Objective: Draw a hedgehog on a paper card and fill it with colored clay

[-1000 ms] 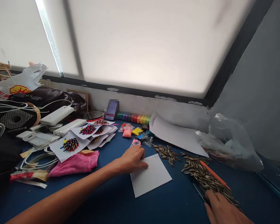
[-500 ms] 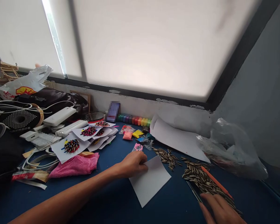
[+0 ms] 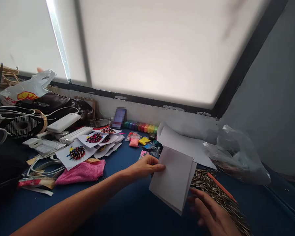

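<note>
My left hand [image 3: 148, 166] pinches the left edge of a few white paper cards [image 3: 173, 177], thumb on the front. The cards are raised off the blue tabletop and tilted, with a second edge showing behind the first. Close to their lower right edge is my right hand [image 3: 208, 209], fingers apart and slightly blurred, with nothing seen in it. Striped sunflower seeds [image 3: 226, 198] lie heaped beside and beyond my right hand. An orange stick [image 3: 221, 186] rests along that heap. The cards hide part of the seeds.
At left, finished cards with seed-covered hedgehog shapes [image 3: 77, 153] lie by a pink cloth [image 3: 81, 172] and white power banks [image 3: 64, 123]. Clay packets [image 3: 144, 141] sit at the middle back. Large white sheets [image 3: 184, 144] and a clear plastic bag [image 3: 238, 160] are at right.
My left hand has lifted the white cards off the table and moved them right. My right hand has moved up and left, to near the cards' edge.
</note>
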Demonstrator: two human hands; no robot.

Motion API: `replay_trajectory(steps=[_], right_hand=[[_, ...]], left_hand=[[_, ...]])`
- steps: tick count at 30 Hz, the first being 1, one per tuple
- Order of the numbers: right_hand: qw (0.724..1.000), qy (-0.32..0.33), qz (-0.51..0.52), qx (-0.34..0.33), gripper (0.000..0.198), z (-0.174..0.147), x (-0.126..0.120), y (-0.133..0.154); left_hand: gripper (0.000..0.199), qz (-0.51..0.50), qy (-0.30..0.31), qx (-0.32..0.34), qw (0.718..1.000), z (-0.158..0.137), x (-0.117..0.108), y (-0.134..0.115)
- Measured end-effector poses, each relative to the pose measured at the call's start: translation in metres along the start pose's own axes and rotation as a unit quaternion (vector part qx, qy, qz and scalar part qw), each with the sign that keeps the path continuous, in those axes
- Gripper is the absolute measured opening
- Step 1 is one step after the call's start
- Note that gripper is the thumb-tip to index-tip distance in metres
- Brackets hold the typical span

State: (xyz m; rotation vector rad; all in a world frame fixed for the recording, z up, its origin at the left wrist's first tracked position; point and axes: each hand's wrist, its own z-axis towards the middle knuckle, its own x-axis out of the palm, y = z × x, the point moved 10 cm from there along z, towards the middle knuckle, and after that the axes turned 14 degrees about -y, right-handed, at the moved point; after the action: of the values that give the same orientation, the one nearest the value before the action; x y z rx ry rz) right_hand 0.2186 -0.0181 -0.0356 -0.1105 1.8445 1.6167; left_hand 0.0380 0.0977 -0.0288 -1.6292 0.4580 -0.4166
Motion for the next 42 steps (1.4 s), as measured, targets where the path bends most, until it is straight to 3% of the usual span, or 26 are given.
replay_trajectory(steps=[6,10,15,18,21,24,27,30,34,42], right_hand=[[0.990,0.086,0.109,0.012,0.053,-0.003,0.034,0.021],[0.989,0.025,0.145,0.027,0.054,0.010,0.025,0.024],[0.984,-0.026,0.156,0.085,0.063,0.008,0.026,0.019],[0.981,0.005,0.171,0.091,0.057,0.002,0.043,0.018],[0.985,0.076,0.140,0.059,0.056,-0.003,0.063,0.015],[0.989,0.079,0.119,0.036,0.056,-0.002,0.063,0.006],[0.993,0.055,0.097,0.029,0.056,0.004,0.050,-0.004],[0.997,0.028,0.067,0.030,0.057,0.009,0.033,-0.011],[0.996,0.049,0.063,0.028,0.048,0.010,0.026,-0.010],[0.993,0.105,0.050,0.018,0.056,0.001,0.038,-0.002]], left_hand=[[0.050,-0.022,0.006,0.003,1.000,0.003,0.009,0.002],[0.062,-0.043,-0.039,0.004,0.998,0.012,-0.014,0.004],[0.059,-0.051,-0.058,-0.005,0.997,0.018,-0.034,0.007],[0.056,-0.047,-0.036,-0.015,0.998,0.016,-0.024,0.014],[0.052,-0.040,-0.015,-0.022,0.999,0.012,-0.011,0.021],[0.049,-0.037,-0.023,-0.022,0.999,0.013,-0.009,0.026],[0.048,-0.041,-0.065,-0.025,0.997,0.020,-0.026,0.026],[0.042,-0.044,-0.144,-0.011,0.988,0.028,-0.060,0.016],[0.031,-0.049,-0.215,0.011,0.975,0.032,-0.092,0.003],[0.045,-0.026,-0.256,0.027,0.966,0.033,-0.100,0.006]])
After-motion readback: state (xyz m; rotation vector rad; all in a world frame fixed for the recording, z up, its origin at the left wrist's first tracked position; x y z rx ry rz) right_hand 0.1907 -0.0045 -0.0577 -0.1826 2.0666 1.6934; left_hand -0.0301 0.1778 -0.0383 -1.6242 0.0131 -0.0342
